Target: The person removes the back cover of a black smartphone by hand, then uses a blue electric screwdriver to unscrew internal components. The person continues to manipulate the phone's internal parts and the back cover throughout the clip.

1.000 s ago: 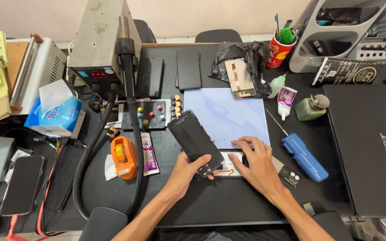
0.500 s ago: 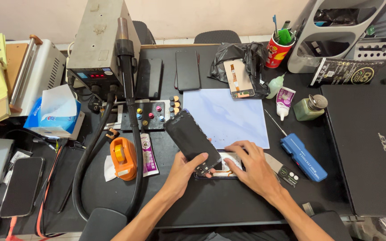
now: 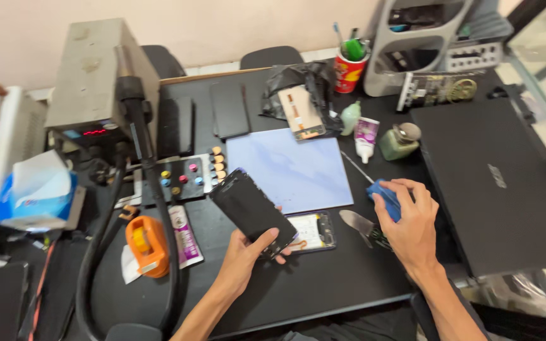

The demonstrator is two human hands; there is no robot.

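My left hand grips the lower end of a black phone screen panel, held tilted above the black desk. Just right of it the opened phone body lies flat with its insides showing. My right hand rests on a blue tool at the right of the phone body, fingers curled over it. A metal spatula-like blade lies between the phone body and my right hand.
A light blue work mat lies behind the phone. A closed black laptop sits right. A hot-air station with a black hose stands left, with an orange tape dispenser, tissue box, bottles and a tool cup around.
My right hand left the phone body and moved right onto the blue tool. My left hand still holds the screen panel, lifted clear of the body. The camera shifted.
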